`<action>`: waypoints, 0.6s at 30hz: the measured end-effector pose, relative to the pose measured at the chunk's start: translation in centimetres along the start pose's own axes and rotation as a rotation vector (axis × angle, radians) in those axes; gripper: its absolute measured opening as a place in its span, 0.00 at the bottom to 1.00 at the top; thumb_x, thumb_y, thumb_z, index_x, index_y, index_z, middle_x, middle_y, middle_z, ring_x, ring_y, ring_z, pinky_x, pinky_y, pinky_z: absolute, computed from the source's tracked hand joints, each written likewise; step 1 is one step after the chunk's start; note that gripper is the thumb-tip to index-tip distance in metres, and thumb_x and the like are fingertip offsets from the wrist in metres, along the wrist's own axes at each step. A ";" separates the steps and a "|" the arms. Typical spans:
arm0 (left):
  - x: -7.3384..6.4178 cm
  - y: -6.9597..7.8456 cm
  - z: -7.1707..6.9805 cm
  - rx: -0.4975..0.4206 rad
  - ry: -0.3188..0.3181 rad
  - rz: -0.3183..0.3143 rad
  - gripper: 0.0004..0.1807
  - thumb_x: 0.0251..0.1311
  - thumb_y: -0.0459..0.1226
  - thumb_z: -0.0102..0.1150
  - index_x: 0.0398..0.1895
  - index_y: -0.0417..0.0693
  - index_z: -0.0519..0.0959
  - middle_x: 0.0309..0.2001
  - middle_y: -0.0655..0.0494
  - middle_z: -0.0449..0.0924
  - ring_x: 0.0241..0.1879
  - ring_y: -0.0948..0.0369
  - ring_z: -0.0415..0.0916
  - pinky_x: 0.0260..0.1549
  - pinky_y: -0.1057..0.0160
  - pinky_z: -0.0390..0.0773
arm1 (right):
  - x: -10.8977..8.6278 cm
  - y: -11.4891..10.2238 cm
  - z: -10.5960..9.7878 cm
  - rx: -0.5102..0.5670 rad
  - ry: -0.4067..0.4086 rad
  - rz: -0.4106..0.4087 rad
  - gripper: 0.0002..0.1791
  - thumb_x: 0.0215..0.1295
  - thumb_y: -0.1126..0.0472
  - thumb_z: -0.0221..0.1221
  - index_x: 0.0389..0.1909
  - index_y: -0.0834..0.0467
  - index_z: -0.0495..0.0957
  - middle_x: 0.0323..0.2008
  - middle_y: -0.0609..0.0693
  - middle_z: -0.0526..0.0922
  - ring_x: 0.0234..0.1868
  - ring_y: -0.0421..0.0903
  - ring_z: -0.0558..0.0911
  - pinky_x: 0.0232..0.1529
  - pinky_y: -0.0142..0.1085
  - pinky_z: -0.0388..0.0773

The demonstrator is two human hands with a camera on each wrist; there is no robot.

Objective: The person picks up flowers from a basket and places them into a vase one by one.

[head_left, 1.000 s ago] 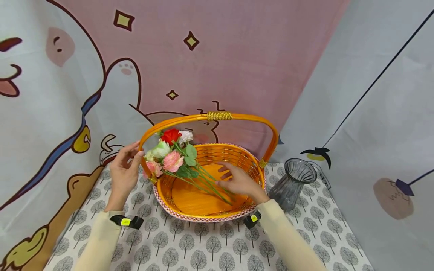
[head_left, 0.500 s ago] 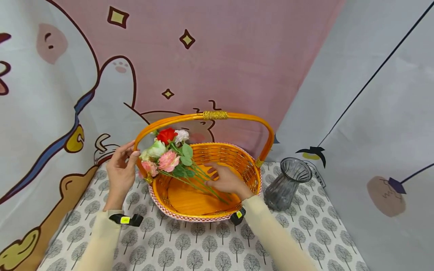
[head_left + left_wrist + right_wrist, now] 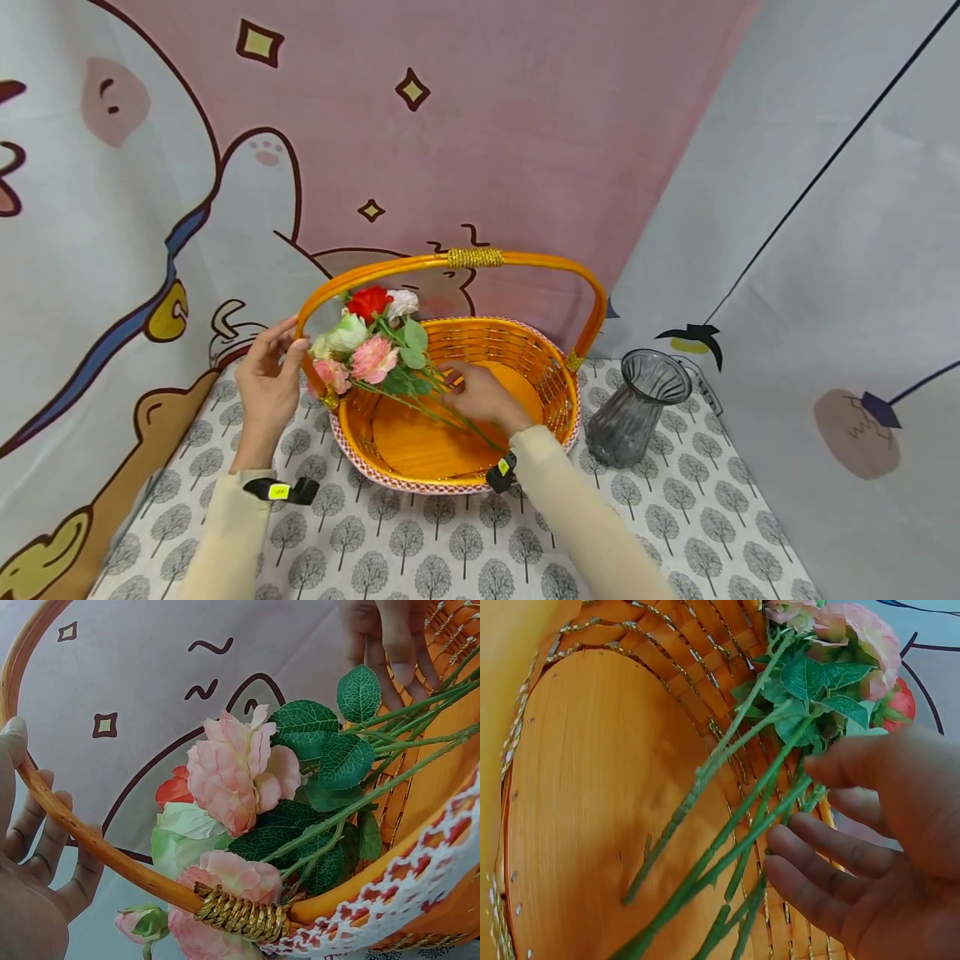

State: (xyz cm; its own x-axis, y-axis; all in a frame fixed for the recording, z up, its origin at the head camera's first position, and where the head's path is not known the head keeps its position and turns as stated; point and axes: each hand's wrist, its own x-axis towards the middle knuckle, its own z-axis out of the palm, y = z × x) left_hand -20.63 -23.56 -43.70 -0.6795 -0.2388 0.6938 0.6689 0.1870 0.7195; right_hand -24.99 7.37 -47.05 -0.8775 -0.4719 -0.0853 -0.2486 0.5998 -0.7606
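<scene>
A bunch of artificial flowers (image 3: 375,358) in red, white, pale green and pink lies slantwise in an orange woven basket (image 3: 453,482). Its blooms rest at the left rim by the handle, and its green stems (image 3: 735,847) run down over the basket floor. My left hand (image 3: 270,392) holds the left side of the basket's arched handle (image 3: 112,856), thumb and fingers about it. Inside the basket my right hand (image 3: 480,396) is right at the stems just below the leaves, its fingers (image 3: 825,892) loosely bent and spread, not closed round them.
A grey ribbed glass vase (image 3: 633,412) stands to the right of the basket. The table has a white cloth (image 3: 405,550) printed with grey trees. A cartoon curtain (image 3: 525,125) hangs close behind and along both sides.
My right hand has moved left and along the stems toward the leaves. My left hand stays at the handle. The view has shifted slightly; basket and vase keep their places.
</scene>
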 end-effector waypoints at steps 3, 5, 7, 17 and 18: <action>0.0 -0.1 -0.1 -0.015 0.001 0.000 0.20 0.68 0.20 0.55 0.63 0.31 0.77 0.43 0.62 0.83 0.40 0.64 0.78 0.41 0.75 0.79 | 0.3 -0.3 0.3 -0.022 0.028 -0.007 0.24 0.72 0.61 0.61 0.68 0.57 0.74 0.57 0.59 0.82 0.52 0.51 0.84 0.52 0.45 0.83; 0.0 -0.2 -0.1 -0.027 -0.002 0.004 0.21 0.68 0.19 0.54 0.63 0.31 0.77 0.43 0.62 0.83 0.40 0.63 0.77 0.41 0.75 0.78 | 0.5 -0.3 0.4 -0.047 0.042 -0.010 0.22 0.72 0.62 0.61 0.66 0.57 0.77 0.55 0.58 0.83 0.52 0.52 0.84 0.52 0.45 0.84; -0.1 -0.3 -0.1 -0.029 -0.003 0.009 0.21 0.67 0.18 0.54 0.63 0.31 0.77 0.42 0.62 0.82 0.40 0.63 0.77 0.41 0.75 0.78 | 0.7 -0.2 0.6 -0.071 0.052 -0.007 0.20 0.72 0.62 0.61 0.64 0.57 0.79 0.54 0.56 0.84 0.52 0.51 0.85 0.52 0.45 0.84; 0.0 -0.5 -0.2 -0.014 0.002 0.019 0.22 0.67 0.18 0.54 0.63 0.31 0.77 0.42 0.63 0.83 0.40 0.64 0.77 0.43 0.76 0.78 | 1.0 -0.3 1.0 -0.104 0.068 0.034 0.13 0.73 0.61 0.61 0.55 0.54 0.85 0.45 0.50 0.86 0.45 0.46 0.84 0.47 0.42 0.83; 0.0 -0.5 -0.2 -0.012 0.003 0.019 0.21 0.67 0.18 0.54 0.63 0.31 0.77 0.42 0.63 0.83 0.40 0.63 0.77 0.43 0.76 0.78 | 1.0 -0.4 1.1 -0.097 0.067 0.038 0.13 0.73 0.61 0.61 0.54 0.54 0.85 0.44 0.50 0.86 0.43 0.45 0.84 0.46 0.41 0.83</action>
State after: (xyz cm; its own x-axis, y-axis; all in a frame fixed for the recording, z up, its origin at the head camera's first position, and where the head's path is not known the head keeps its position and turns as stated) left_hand -20.90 -23.83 -44.11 -0.6657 -0.2381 0.7072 0.6853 0.1800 0.7057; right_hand -25.38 5.99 -47.54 -0.9117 -0.4053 -0.0676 -0.2499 0.6776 -0.6917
